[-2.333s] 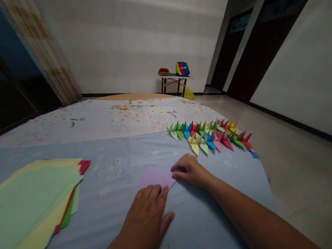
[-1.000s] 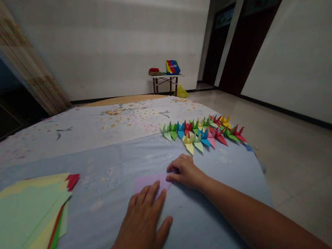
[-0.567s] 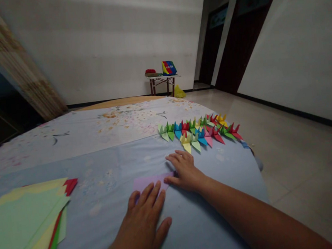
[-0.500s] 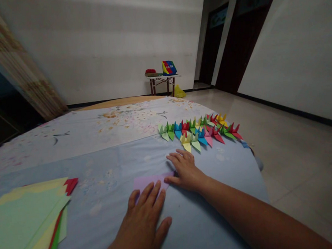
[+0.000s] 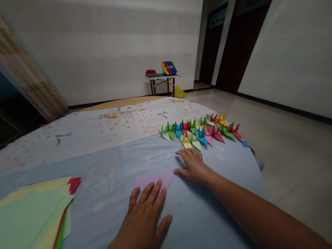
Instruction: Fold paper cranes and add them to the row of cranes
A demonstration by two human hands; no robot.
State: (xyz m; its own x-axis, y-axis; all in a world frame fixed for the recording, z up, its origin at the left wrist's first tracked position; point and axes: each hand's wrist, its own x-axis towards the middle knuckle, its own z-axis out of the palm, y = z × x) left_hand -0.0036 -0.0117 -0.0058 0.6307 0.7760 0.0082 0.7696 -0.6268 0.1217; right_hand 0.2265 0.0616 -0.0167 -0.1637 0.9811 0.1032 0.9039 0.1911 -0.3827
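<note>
A folded piece of purple paper [image 5: 165,177] lies flat on the light blue tablecloth [image 5: 109,207], its pointed end toward the right. My left hand [image 5: 146,215] rests over its lower left part with fingers stretched out, hiding some of it. Beside the right tip is my right hand [image 5: 191,165], its thumb at or just off the point and its fingers apart and slightly bent. Nothing shows in its grasp. Beyond my right hand stand rows of folded paper cranes [image 5: 194,137] in green, blue, red, yellow and pink.
A stack of coloured paper sheets [image 5: 26,222] spreads at the left, pale green on top. Toward the back lies a white flowered cloth [image 5: 84,125]. Across the room, a small table [image 5: 164,77] by the wall carries a colourful box [image 5: 169,67]. The table's edge curves down on the right.
My right hand has slid a little to the right along the purple paper, uncovering its pointed tip. My left hand has stayed nearly in place on the paper.
</note>
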